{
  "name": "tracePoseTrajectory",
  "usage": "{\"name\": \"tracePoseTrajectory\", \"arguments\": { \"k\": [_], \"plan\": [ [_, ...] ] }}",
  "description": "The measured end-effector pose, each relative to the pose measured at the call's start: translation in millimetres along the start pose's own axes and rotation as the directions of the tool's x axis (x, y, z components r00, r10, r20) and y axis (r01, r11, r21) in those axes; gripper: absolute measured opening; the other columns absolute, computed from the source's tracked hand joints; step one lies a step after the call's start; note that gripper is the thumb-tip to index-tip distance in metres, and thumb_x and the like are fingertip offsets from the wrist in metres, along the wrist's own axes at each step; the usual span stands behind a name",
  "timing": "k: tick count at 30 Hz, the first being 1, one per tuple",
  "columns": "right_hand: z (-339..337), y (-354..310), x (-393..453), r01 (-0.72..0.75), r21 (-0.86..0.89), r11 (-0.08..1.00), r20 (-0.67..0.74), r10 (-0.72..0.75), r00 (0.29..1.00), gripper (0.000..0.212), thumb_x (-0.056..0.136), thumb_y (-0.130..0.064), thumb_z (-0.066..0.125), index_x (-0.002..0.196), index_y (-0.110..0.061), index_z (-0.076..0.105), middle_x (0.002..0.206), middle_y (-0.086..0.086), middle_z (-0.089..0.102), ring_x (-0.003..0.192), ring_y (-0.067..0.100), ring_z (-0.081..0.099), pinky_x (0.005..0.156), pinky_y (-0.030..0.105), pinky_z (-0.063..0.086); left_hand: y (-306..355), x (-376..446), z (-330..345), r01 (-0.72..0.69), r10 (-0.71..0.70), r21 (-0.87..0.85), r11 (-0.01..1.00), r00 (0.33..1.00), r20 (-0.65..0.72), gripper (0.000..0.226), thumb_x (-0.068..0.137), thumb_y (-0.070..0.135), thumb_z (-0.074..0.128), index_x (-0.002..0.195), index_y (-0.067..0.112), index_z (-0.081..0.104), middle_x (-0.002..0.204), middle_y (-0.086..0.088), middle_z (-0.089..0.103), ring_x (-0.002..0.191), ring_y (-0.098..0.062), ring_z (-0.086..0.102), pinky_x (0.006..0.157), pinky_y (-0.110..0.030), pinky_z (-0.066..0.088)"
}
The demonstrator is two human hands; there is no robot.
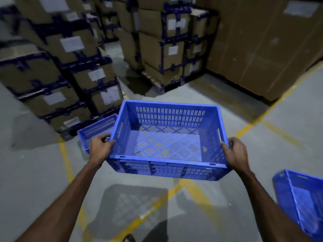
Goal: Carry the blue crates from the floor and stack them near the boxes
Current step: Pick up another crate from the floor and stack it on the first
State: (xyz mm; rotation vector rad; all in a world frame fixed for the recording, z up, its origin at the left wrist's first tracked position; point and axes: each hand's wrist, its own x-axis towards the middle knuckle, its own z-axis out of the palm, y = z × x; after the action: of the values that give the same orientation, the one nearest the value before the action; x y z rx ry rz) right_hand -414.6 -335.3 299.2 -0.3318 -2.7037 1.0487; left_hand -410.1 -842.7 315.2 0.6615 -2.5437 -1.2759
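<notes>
An empty blue slotted crate hangs level above the floor in the middle of the view. My left hand grips its left rim and my right hand grips its right rim. Behind its left side a second blue crate rests on the floor, close to the stacked cardboard boxes; the held crate hides part of it. A third blue crate lies on the floor at the lower right, cut off by the frame edge.
Stacks of labelled cardboard boxes on a pallet stand ahead, with a narrow aisle between them and the left stacks. A large cardboard wall fills the right. Yellow lines cross the grey concrete floor.
</notes>
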Motion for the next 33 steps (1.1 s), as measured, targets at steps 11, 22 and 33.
{"name": "tracePoseTrajectory", "arguments": {
  "k": [11, 22, 33],
  "plan": [
    [125, -140, 27, 0.201, -0.009, 0.980, 0.136, -0.198, 0.971, 0.017, 0.091, -0.026, 0.069, 0.088, -0.013, 0.058, 0.083, 0.009, 0.061, 0.080, 0.034, 0.059, 0.072, 0.040, 0.045, -105, 32, -131, 0.129, -0.142, -0.080, 0.988, 0.971, -0.191, 0.027, 0.084, 0.009, 0.075, 0.109, 0.016, 0.079, 0.068, -0.001, 0.063, 0.064, -0.023, 0.062, 0.065, -0.041, 0.052],
    [236, -260, 33, 0.275, -0.081, 0.958, 0.212, -0.253, 0.944, 0.022, 0.095, -0.035, 0.064, 0.099, -0.014, 0.061, 0.100, 0.013, 0.065, 0.096, 0.037, 0.061, 0.080, 0.044, 0.049, -182, 81, -220, 0.152, -0.197, -0.179, 0.972, 0.942, -0.271, 0.016, 0.076, 0.014, 0.076, 0.081, 0.030, 0.076, 0.055, 0.011, 0.053, 0.058, -0.011, 0.047, 0.062, -0.032, 0.046],
    [328, -333, 90, 0.315, -0.072, 0.946, 0.273, -0.285, 0.919, 0.024, 0.093, -0.038, 0.065, 0.099, -0.015, 0.061, 0.102, 0.012, 0.065, 0.097, 0.038, 0.062, 0.078, 0.044, 0.049, -210, 161, -247, 0.192, -0.238, -0.170, 0.967, 0.917, -0.320, 0.014, 0.073, 0.021, 0.074, 0.078, 0.034, 0.077, 0.061, 0.004, 0.043, 0.061, -0.016, 0.040, 0.063, -0.032, 0.040]
  ]
}}
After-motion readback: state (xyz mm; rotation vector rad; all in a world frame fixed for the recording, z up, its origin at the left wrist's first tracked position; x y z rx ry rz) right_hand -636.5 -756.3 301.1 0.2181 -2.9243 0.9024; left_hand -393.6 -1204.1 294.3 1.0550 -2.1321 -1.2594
